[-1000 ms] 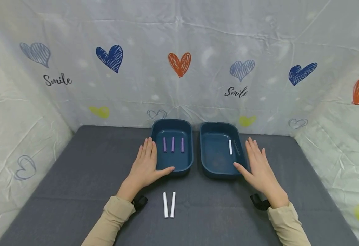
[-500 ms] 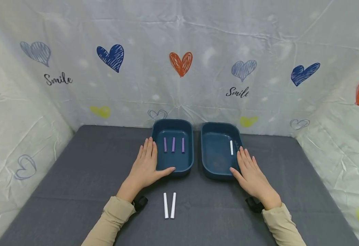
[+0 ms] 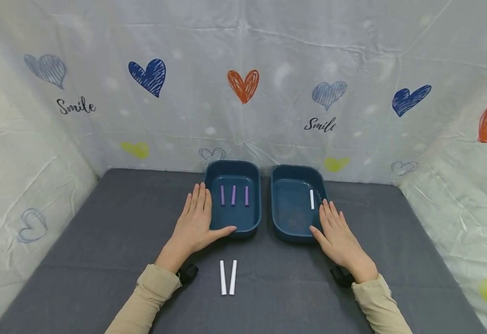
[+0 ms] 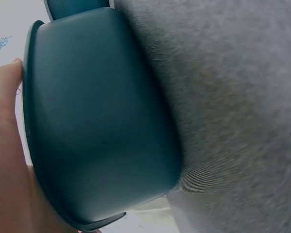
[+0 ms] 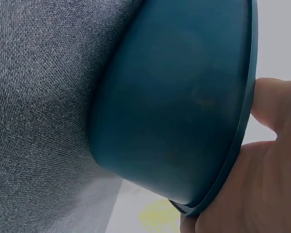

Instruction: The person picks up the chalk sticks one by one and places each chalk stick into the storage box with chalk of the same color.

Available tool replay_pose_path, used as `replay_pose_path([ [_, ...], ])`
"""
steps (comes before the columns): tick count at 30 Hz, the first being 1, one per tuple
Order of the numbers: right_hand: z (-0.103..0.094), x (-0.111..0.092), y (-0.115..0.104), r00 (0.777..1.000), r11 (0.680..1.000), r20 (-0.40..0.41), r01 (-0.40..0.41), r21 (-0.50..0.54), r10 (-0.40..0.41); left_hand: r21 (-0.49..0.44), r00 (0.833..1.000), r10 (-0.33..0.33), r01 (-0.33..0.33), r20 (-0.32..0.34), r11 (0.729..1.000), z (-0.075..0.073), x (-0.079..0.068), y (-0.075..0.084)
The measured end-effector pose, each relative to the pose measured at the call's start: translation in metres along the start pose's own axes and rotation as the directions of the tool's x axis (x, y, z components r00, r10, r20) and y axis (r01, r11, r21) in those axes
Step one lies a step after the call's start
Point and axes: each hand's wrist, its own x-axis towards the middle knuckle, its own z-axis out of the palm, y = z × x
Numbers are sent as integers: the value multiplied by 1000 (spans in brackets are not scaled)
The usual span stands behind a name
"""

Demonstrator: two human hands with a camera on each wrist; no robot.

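My left hand (image 3: 194, 222) lies along the left side of a dark teal tray (image 3: 252, 228), fingers straight and thumb out over its near rim. Three purple chalk sticks (image 3: 233, 196) lie side by side in that tray. To the right, my right hand (image 3: 343, 239) rests against the side of a second teal tray (image 3: 287, 227), its thumb at the near right corner. One white chalk stick (image 3: 312, 199) lies inside it. In both wrist views, thumb and hand touch the tray's rim. Two white chalk sticks (image 3: 228, 277) lie on the table in front.
Dark grey cloth covers the table (image 3: 101, 241). A white curtain (image 3: 193, 111) printed with hearts rises behind the trays and along both sides. A narrow gap separates the two trays.
My right hand has moved left, from just off the right tray's side to touching it. My left hand, the trays and the chalk sticks have stayed put.
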Motion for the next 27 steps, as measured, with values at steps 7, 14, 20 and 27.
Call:
replay_pose_path([
  [7,1,1,1,1000,1000,-7,-1,-8,1,27,997,67,-66,-30,997,-13,0,6],
  [14,2,2,1,1000,1000,-4,-1,-11,1,-7,982,181,-182,-60,983,-26,-13,20],
  [20,2,2,1,1000,1000,-7,9,1,-9,-36,950,295,-300,-104,953,-31,-31,33],
  [27,3,2,2,1000,1000,-15,17,18,-17,-69,910,392,-403,-137,913,-31,-55,48],
])
